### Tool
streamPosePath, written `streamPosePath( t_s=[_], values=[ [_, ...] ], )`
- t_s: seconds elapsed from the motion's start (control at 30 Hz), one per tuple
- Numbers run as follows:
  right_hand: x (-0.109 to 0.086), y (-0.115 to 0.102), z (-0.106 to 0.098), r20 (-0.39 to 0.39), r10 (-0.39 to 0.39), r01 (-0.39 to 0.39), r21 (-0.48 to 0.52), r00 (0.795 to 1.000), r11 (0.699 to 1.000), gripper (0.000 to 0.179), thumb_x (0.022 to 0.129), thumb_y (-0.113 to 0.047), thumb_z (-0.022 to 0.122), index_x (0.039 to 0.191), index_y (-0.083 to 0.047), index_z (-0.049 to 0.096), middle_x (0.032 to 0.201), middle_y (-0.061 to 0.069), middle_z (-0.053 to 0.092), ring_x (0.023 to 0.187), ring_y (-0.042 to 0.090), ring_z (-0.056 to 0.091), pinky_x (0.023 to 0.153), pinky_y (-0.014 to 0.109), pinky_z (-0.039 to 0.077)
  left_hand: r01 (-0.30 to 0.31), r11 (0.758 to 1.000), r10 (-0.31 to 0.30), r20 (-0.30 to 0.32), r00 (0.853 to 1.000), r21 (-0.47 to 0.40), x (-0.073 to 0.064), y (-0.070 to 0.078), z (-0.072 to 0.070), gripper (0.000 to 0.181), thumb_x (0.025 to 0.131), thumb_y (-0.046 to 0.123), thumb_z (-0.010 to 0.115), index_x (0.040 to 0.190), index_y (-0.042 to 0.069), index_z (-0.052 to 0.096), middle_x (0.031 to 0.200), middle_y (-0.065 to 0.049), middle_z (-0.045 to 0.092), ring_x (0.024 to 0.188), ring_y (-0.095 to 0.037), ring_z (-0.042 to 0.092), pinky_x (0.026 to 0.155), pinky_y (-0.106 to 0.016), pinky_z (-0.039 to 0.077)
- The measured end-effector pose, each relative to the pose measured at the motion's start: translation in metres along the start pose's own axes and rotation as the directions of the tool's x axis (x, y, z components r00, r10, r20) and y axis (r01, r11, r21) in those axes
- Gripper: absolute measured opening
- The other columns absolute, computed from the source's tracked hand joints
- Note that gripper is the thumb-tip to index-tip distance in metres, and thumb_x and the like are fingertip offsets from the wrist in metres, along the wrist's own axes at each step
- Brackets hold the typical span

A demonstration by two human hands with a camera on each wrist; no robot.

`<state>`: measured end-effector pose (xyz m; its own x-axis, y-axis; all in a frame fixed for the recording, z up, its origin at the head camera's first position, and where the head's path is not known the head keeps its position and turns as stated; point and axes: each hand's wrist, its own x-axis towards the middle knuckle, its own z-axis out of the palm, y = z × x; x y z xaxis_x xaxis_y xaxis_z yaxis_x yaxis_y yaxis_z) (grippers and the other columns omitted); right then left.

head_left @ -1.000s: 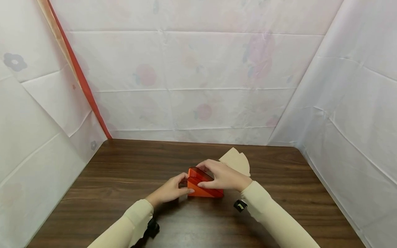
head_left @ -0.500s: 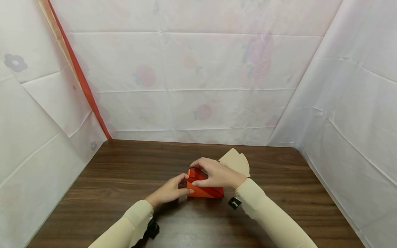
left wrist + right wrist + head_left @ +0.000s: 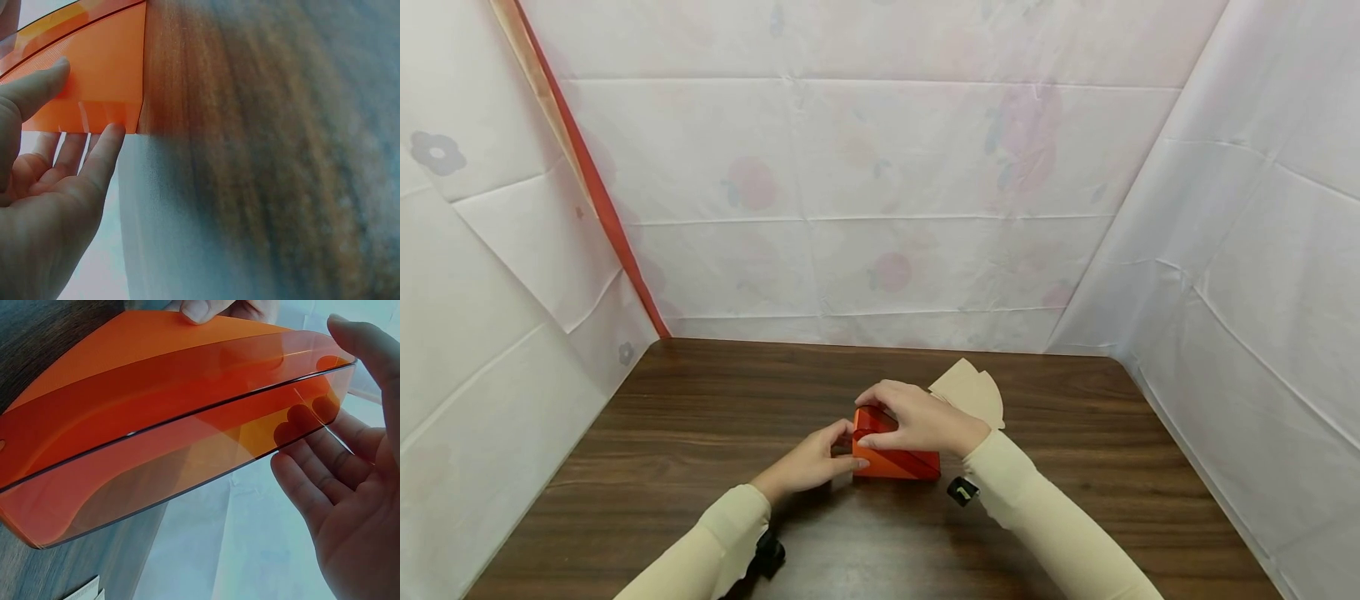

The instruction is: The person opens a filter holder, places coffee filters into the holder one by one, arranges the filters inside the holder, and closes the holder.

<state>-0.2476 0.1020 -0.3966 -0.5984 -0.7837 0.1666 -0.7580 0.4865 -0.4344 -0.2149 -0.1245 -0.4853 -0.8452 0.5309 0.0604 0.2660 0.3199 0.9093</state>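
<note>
Since the earlier frames, the right hand (image 3: 919,419) has slid left along the translucent orange wedge-shaped holder (image 3: 898,466) to its tall end, while the holder itself and the left hand (image 3: 807,461) have stayed where they were. The holder stands upright on the dark wood-grain counter (image 3: 737,383), its long axis running left to right across the person's view; its tall end faces left, and its top edges slope down to a low, narrow end pointing right. The right hand straddles the tall end, thumb on the near side and fingers (image 3: 303,484) curved behind, seen partly through the far panel; how firmly they press I cannot tell. At the holder's left end, the left hand pinches it, thumb against the near face and fingers (image 3: 103,159) at the end edge and behind. Beyond the holder and to its right lie fan-shaped beige papers (image 3: 976,396), overlapping, partly hidden by the right hand. Behind the holder, past the counter's far edge, hangs pale printed fabric (image 3: 850,183) with fold creases.
</note>
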Motion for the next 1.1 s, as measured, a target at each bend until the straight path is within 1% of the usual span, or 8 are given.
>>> streamPosePath(
  t_s=[0.13,0.27,0.53,0.77,0.87,1.0,1.1],
  values=[
    [0.0016,-0.0011,0.0006,0.010,0.006,-0.005,-0.011,1.000,1.000,0.052,0.089,-0.044,0.075,0.128,-0.012,0.061,0.114,-0.007,0.061,0.098,0.008,0.057,0.082,0.020,0.049,0.003,1.000,-0.003,0.002,1.000,-0.004,-0.0003,0.0011,-0.0001,0.033,0.094,0.022,0.073,0.121,0.010,0.057,0.120,-0.003,0.064,0.116,-0.021,0.059,0.093,-0.034,0.050],
    [0.0027,-0.0015,0.0011,0.012,0.001,-0.001,-0.027,1.000,1.000,0.049,0.090,-0.043,0.076,0.126,-0.012,0.063,0.112,-0.006,0.061,0.096,0.008,0.056,0.081,0.019,0.049,0.003,1.000,-0.003,0.004,1.000,-0.013,-0.0004,0.0016,-0.0003,0.034,0.094,0.021,0.073,0.121,0.009,0.057,0.121,-0.003,0.064,0.116,-0.022,0.059,0.094,-0.036,0.050],
    [0.0030,-0.0014,0.0020,-0.005,-0.022,0.022,-0.055,1.000,0.998,0.044,0.090,-0.040,0.076,0.123,-0.014,0.065,0.110,-0.006,0.062,0.095,0.008,0.056,0.081,0.018,0.048,-0.001,1.000,0.001,0.006,1.000,-0.007,-0.0008,0.0002,-0.0005,0.033,0.094,0.020,0.073,0.121,0.009,0.057,0.122,-0.004,0.064,0.116,-0.022,0.059,0.093,-0.037,0.051],
    [0.0032,-0.0009,0.0037,-0.012,-0.024,0.023,-0.074,1.000,0.997,0.044,0.090,-0.041,0.076,0.123,-0.014,0.065,0.111,-0.006,0.062,0.096,0.007,0.055,0.081,0.018,0.048,0.008,1.000,-0.008,-0.001,1.000,0.000,-0.0018,0.0011,-0.0006,0.033,0.094,0.022,0.073,0.121,0.010,0.058,0.122,-0.003,0.064,0.116,-0.023,0.059,0.095,-0.041,0.049],
    [0.0033,-0.0010,0.0035,-0.013,-0.023,0.022,-0.073,1.000,0.997,0.044,0.090,-0.040,0.076,0.123,-0.015,0.065,0.111,-0.006,0.062,0.096,0.007,0.055,0.081,0.018,0.048,0.009,1.000,-0.009,-0.001,1.000,-0.004,-0.0020,0.0016,-0.0009,0.033,0.094,0.022,0.073,0.121,0.009,0.057,0.122,-0.004,0.064,0.117,-0.024,0.059,0.095,-0.042,0.050],
    [0.0023,-0.0020,0.0017,-0.018,-0.020,0.019,-0.065,1.000,0.998,0.044,0.089,-0.041,0.076,0.123,-0.015,0.065,0.111,-0.006,0.061,0.096,0.008,0.057,0.080,0.018,0.048,0.011,1.000,-0.011,0.003,1.000,-0.010,-0.0020,0.0009,-0.0012,0.032,0.095,0.022,0.072,0.120,0.010,0.057,0.123,-0.004,0.064,0.117,-0.024,0.059,0.094,-0.041,0.051],
    [0.0002,-0.0020,-0.0004,-0.024,-0.021,0.020,-0.039,0.999,0.999,0.044,0.089,-0.041,0.077,0.122,-0.014,0.065,0.110,-0.006,0.061,0.095,0.011,0.059,0.079,0.019,0.049,0.012,1.000,-0.012,0.006,1.000,-0.020,-0.0016,0.0008,-0.0011,0.030,0.095,0.022,0.072,0.119,0.010,0.057,0.123,-0.004,0.064,0.117,-0.025,0.060,0.094,-0.040,0.051]
  ],
)
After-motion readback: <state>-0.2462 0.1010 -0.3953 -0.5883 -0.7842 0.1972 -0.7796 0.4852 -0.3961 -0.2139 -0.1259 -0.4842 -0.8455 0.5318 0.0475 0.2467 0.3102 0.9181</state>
